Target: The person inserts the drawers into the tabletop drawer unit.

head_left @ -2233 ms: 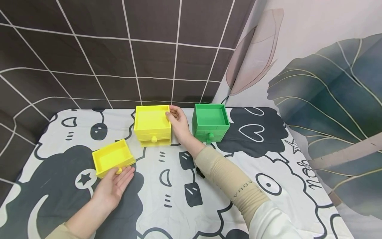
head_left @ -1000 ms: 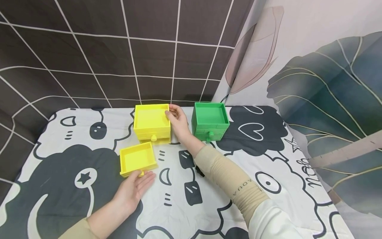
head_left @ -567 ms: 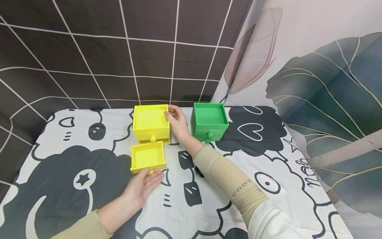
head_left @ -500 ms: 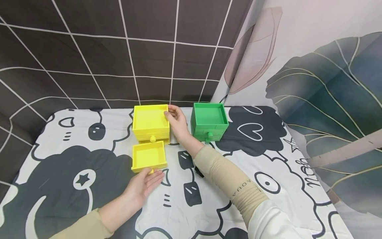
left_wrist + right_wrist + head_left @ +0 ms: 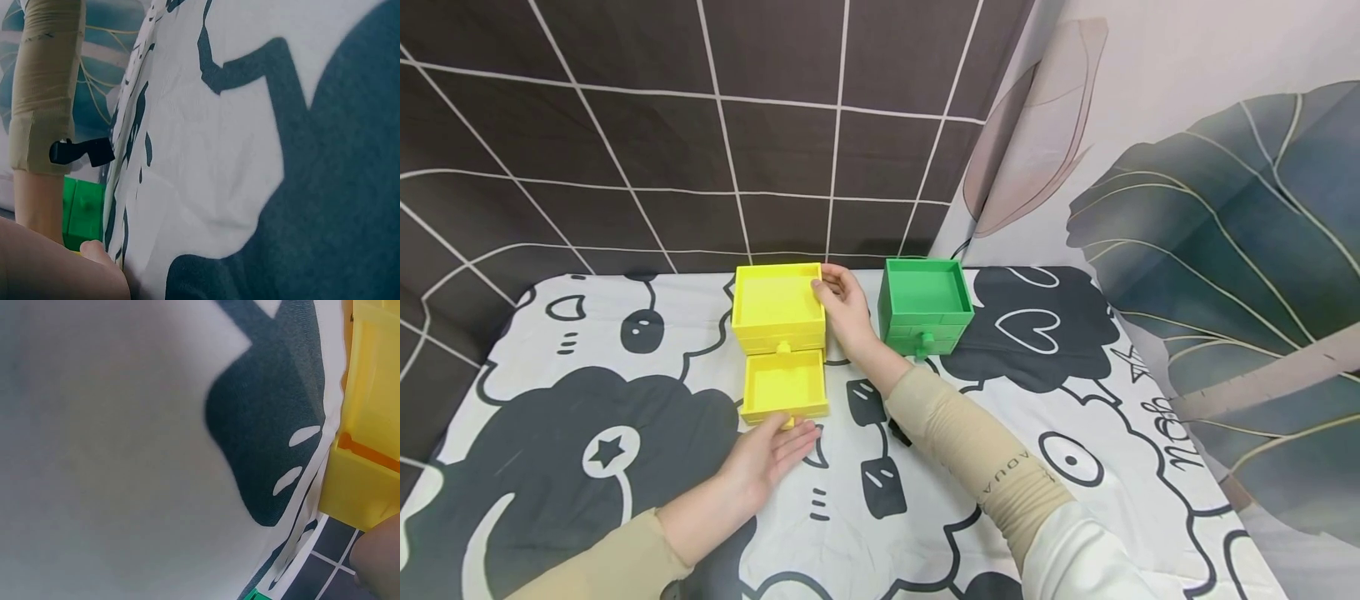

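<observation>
A small yellow drawer cabinet (image 5: 777, 304) with a tray-like top stands near the back of the cloth. My right hand (image 5: 847, 312) grips its right wall, thumb over the top rim and fingers round the back corner. A loose-looking yellow drawer (image 5: 786, 383) lines up with the lower opening, its back end right at the cabinet's front. At its front knob (image 5: 788, 422) my left hand (image 5: 760, 458) pinches with the thumb, the other fingers stretched out to the right. In the right wrist view the yellow cabinet and drawer (image 5: 375, 381) fill the right edge.
To the right stands a green drawer cabinet (image 5: 927, 300) with its drawer closed. Everything rests on a black-and-white cartoon cloth (image 5: 880, 550). A dark gridded curtain (image 5: 662, 142) hangs close behind. A black wrist camera (image 5: 81, 152) sits on the right sleeve.
My left hand has carried the yellow drawer rightward, then up to the cabinet's lower opening, closing the gap between them. The right hand has kept its grip on the cabinet.
</observation>
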A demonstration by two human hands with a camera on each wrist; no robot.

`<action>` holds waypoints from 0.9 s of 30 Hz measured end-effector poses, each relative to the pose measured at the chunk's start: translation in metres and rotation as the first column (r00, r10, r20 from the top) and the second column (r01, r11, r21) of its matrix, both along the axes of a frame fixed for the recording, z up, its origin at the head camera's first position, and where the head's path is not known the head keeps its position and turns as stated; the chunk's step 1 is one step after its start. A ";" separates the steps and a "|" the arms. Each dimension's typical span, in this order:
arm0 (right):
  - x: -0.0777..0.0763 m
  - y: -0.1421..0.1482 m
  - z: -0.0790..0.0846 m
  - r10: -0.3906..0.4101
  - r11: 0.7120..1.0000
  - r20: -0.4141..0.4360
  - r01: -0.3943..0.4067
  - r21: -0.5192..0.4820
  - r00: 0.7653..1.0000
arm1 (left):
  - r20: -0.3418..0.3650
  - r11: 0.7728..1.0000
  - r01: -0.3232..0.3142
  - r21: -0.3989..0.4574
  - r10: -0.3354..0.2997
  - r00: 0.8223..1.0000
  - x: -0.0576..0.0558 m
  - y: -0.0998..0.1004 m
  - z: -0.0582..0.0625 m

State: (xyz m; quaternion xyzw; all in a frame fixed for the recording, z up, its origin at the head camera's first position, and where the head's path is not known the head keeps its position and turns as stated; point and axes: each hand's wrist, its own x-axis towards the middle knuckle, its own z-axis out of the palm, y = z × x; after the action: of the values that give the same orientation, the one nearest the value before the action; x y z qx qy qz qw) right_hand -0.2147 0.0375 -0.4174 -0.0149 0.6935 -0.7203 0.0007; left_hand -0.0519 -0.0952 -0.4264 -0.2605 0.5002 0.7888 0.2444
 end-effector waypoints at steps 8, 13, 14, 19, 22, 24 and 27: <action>0.000 0.000 0.000 0.001 1.000 -0.006 -0.001 0.007 1.000 | 0.008 1.000 0.004 0.001 -0.004 1.000 -0.003 -0.001 0.000; 0.000 0.000 0.001 0.000 1.000 -0.007 0.000 0.000 1.000 | 0.005 1.000 0.011 -0.006 -0.011 1.000 -0.003 -0.001 0.001; 0.000 -0.001 0.001 0.000 1.000 -0.008 0.000 -0.003 1.000 | 0.003 1.000 0.013 -0.007 -0.013 1.000 -0.003 0.000 0.002; 0.001 -0.001 0.001 -0.002 1.000 -0.022 0.002 -0.015 1.000 | -0.004 1.000 0.009 0.000 -0.009 1.000 -0.003 0.001 0.004; 0.001 0.000 0.001 0.000 1.000 -0.022 0.000 -0.014 1.000 | -0.005 1.000 0.000 0.010 0.000 1.000 -0.003 0.001 0.006; 0.001 0.000 0.000 0.001 1.000 -0.019 -0.001 -0.007 1.000 | -0.007 1.000 0.000 0.013 0.000 1.000 -0.003 0.001 0.007; 0.000 0.000 0.000 0.001 1.000 -0.020 -0.001 0.000 1.000 | -0.009 1.000 0.008 0.007 -0.007 1.000 -0.004 0.001 0.008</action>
State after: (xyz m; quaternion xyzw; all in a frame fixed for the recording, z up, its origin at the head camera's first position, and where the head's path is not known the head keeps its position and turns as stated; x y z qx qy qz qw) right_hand -0.2143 0.0375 -0.4171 -0.0224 0.6935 -0.7201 -0.0056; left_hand -0.0554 -0.0945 -0.4182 -0.2541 0.4994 0.7909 0.2460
